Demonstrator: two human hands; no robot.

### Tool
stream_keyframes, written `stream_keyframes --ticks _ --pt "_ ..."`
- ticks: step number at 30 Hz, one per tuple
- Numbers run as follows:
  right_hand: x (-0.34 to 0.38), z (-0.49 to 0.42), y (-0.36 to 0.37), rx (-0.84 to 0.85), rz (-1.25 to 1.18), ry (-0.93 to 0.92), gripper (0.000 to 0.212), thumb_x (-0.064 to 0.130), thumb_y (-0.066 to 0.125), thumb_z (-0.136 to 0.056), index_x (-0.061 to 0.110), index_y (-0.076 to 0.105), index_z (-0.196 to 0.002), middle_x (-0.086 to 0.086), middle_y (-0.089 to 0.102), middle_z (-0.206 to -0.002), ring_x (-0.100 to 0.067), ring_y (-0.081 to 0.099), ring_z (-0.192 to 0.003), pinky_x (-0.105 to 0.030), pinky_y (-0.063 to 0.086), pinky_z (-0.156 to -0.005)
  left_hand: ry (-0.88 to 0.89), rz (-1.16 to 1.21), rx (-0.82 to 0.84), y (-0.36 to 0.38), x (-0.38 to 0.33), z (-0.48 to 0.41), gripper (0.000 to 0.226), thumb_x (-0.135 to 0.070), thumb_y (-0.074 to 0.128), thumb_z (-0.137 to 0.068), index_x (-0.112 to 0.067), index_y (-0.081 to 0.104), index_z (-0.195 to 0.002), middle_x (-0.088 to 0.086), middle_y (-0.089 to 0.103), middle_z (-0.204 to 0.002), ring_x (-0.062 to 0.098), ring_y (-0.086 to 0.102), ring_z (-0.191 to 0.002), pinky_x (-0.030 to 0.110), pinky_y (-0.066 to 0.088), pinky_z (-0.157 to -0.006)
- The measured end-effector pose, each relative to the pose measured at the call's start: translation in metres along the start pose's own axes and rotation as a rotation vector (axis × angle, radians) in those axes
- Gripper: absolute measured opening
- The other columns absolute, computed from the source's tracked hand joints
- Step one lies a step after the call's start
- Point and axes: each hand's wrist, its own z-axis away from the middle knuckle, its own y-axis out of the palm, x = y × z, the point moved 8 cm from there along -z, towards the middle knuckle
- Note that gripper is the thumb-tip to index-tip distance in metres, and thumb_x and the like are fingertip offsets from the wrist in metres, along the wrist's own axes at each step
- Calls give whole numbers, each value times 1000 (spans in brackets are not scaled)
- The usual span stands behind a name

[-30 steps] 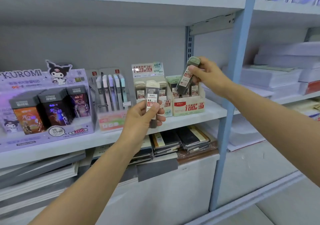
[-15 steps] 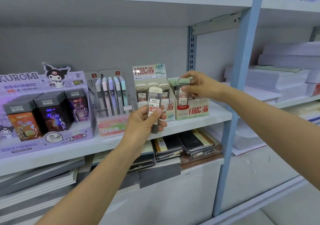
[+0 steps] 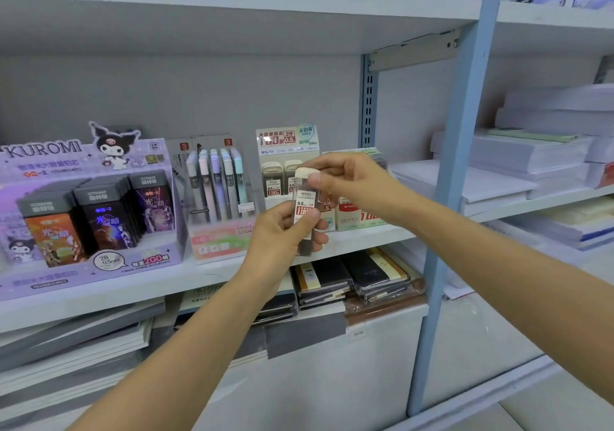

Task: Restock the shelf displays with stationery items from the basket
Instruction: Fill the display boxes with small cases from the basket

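Observation:
My left hand (image 3: 282, 231) grips a dark pencil-lead case (image 3: 304, 211) with a cream cap and a white and red label, held upright in front of the middle shelf (image 3: 212, 272). My right hand (image 3: 352, 181) pinches the cream cap of that same case from the right. Behind the hands stands the 2B 0.5 lead display box (image 3: 287, 151) with similar cases in its slots. The green-capped lead display box (image 3: 358, 213) to its right is partly hidden by my right hand. No basket is in view.
A purple Kuromi display (image 3: 89, 204) fills the shelf's left, with a mechanical pencil display (image 3: 217, 194) beside it. Notebooks (image 3: 352, 277) are stacked on the shelf below. A blue upright post (image 3: 455, 151) divides off paper stacks (image 3: 531, 154) on the right.
My right hand let go of the green-capped case in the right display box and moved left onto the cap of the case held by my left hand. The left hand stayed about where it was.

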Motion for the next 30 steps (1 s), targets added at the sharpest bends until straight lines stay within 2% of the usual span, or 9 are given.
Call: stream_keyframes --ticks 3,5,7,8,11,18,22,25,30 --pt "-3 -2 -2 -38 -25 21 18 18 60 -94 15 66 -111 -1 73 -93 -11 66 -77 -22 54 -71 189 -286 -55 -8 -13 5 15 -22 63 -92 -18 67 -106 -4 73 -94 6 68 -84 21 55 -73" --pt "-5 -4 -20 -167 -26 36 14 18 57 -95 15 63 -107 -3 72 -94 -11 64 -75 -23 52 -69 480 -702 -202 -19 -35 16 21 -24 62 -92 -19 64 -112 -7 66 -107 3 59 -99 17 46 -85" --pt "-7 -6 -39 -313 1 32 15 19 55 -97 12 61 -109 -5 71 -97 -11 64 -76 -22 52 -67 724 -1116 -298 -19 -47 28 32 -23 60 -91 -15 60 -121 0 60 -120 16 49 -119 25 33 -100" --pt "-8 -7 -45 -367 17 31 16 19 54 -98 10 60 -110 -7 71 -99 -13 65 -79 -22 52 -67 737 -1292 -279 -18 -43 27 40 -25 60 -90 -13 56 -128 4 56 -130 23 42 -129 34 28 -107" --pt "-10 -12 -48 -416 79 39 17 20 52 -99 9 58 -111 -9 71 -102 -15 66 -83 -23 53 -69 527 -1689 -131 -21 -16 14 65 -38 53 -92 -14 31 -148 5 31 -155 28 11 -148 48 9 -118" --pt "-5 -19 -51 -508 20 -55 12 21 49 -101 12 55 -107 -10 71 -96 -17 68 -80 -23 56 -69 679 -1593 -160 -18 -33 18 48 -23 69 -79 -10 60 -124 9 59 -125 32 42 -133 48 22 -111" --pt "0 -36 -39 -414 139 -86 7 21 51 -100 17 54 -105 -2 71 -95 -9 67 -78 -24 56 -70 759 -1506 -184 -17 -37 26 46 -18 71 -77 -11 62 -122 9 61 -118 31 46 -130 50 26 -110" --pt "3 -46 -28 -380 265 -120 9 22 51 -100 19 55 -107 -2 71 -96 -14 67 -85 -31 59 -76 782 -1461 -205 -22 -38 29 46 -14 72 -75 -12 63 -120 9 61 -118 33 46 -129 49 23 -110" --pt "-3 -58 -11 -290 404 -84 17 23 53 -99 18 58 -114 3 67 -95 -10 67 -84 -28 58 -76 739 -1458 -238 -34 -33 31 52 -16 71 -79 -22 60 -129 13 54 -134 34 36 -136 51 17 -111"
